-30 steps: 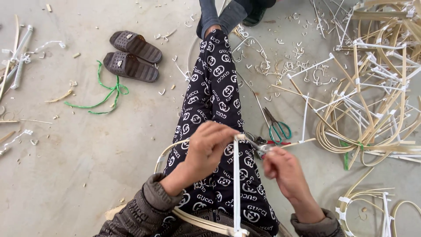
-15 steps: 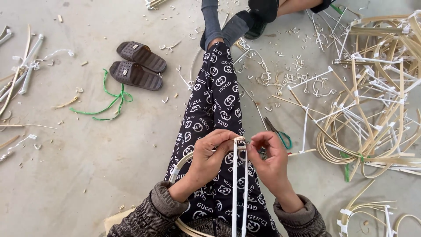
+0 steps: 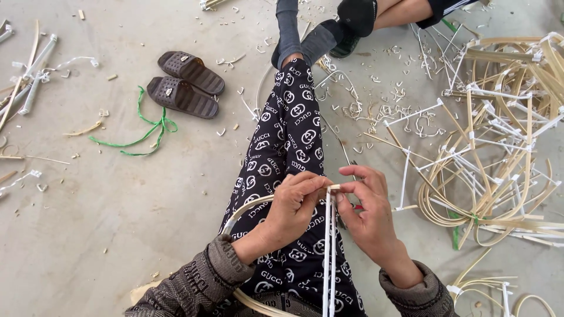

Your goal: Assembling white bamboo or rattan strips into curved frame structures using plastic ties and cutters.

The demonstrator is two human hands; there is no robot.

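Hands meet over the lap: left hand [image 3: 296,202] and right hand [image 3: 367,208] both pinch the far tip of a pair of thin white-wrapped bamboo sticks [image 3: 329,258], fingertips closed on it from either side. Sticks run back toward the body between the wrists, with brown slotted rubber slippers [image 3: 185,83] far left on the grey concrete floor [image 3: 117,223].

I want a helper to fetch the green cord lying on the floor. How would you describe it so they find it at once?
Start at the pair of dark slippers on the concrete floor, left of the patterned trouser leg. Just below them lies the green cord, thin and loosely looped. It is the only bright green thing among the pale sticks and scraps there.
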